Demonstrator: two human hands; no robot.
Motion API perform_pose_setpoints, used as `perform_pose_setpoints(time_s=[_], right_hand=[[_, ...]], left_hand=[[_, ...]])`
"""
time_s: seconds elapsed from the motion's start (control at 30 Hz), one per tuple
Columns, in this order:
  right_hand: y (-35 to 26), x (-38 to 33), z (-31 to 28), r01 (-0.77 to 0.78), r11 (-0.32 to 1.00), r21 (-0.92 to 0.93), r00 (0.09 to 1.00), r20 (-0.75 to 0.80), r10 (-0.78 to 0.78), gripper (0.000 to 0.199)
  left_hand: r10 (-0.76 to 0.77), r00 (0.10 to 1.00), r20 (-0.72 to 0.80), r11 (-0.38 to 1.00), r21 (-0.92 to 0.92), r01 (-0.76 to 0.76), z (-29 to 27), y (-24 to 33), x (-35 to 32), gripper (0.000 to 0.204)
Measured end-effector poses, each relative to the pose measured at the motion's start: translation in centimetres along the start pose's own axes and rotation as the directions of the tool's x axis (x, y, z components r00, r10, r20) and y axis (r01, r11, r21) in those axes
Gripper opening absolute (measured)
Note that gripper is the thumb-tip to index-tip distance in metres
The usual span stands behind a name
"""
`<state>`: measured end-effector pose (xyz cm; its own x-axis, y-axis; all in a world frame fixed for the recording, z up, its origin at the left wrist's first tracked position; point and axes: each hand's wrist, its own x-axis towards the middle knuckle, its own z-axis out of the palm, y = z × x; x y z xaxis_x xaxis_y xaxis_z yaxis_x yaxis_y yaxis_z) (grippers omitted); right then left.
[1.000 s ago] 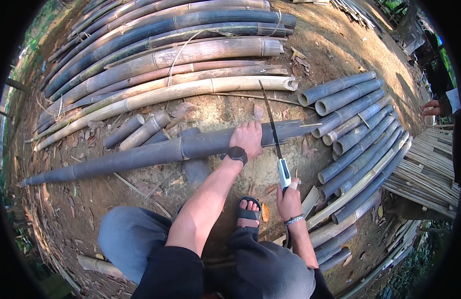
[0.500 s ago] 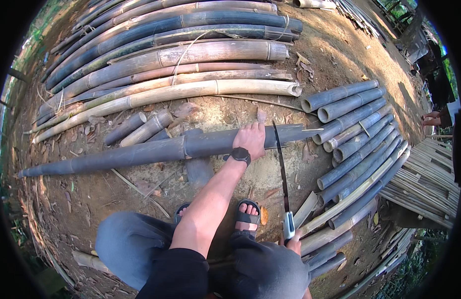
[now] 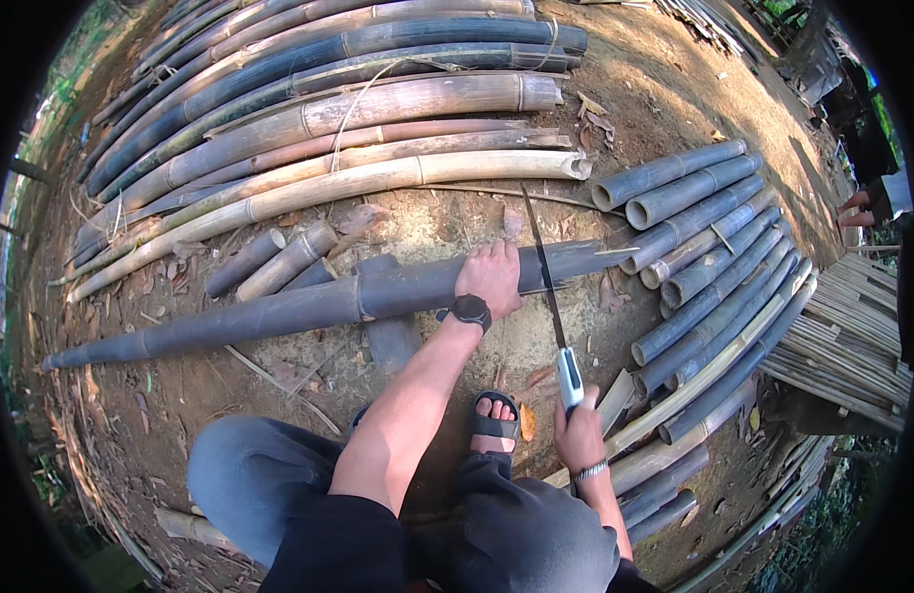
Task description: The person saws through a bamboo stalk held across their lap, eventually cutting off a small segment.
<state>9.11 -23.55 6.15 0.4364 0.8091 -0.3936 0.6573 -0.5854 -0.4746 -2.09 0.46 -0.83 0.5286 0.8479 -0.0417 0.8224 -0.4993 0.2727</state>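
A long dark bamboo pole [image 3: 229, 316] lies crosswise in front of me, propped on a short bamboo piece [image 3: 392, 341]. My left hand [image 3: 488, 280], with a watch at the wrist, grips the pole near its right, splintered end. My right hand [image 3: 580, 430] is closed round the handle of a hand saw [image 3: 551, 292] with a grey-white grip. The saw's thin dark blade crosses the pole just right of my left hand, its tip pointing away beyond the pole. Whether the teeth have entered the bamboo cannot be seen.
Cut bamboo sections [image 3: 694, 287] lie in a row at the right. Long bamboo poles [image 3: 328, 109] are stacked across the far side. A slatted bamboo platform [image 3: 842, 321] stands at far right, near another person's hand [image 3: 854, 210]. My sandalled foot [image 3: 494, 420] is close below the saw.
My right hand has pushed the saw forward, away from me, so its tip reaches farther past the pole. My left hand keeps its grip; the view has shifted slightly.
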Motion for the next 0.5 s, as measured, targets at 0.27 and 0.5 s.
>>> perform_pose_setpoints(time_s=[0.27, 0.5], right_hand=[[2.8, -6.1, 0.8, 0.088, 0.993, 0.080, 0.993, -0.088, -0.081, 0.038], [6.0, -5.8, 2.5, 0.086, 0.996, 0.013, 0.995, -0.060, -0.085, 0.040]], left_hand=[[0.004, 0.999, -0.032, 1.000, -0.015, -0.004, -0.3, 0.4, -1.3, 0.068], [-0.011, 1.000, 0.017, 0.998, -0.063, 0.012, 0.1, -0.1, -0.7, 0.063]])
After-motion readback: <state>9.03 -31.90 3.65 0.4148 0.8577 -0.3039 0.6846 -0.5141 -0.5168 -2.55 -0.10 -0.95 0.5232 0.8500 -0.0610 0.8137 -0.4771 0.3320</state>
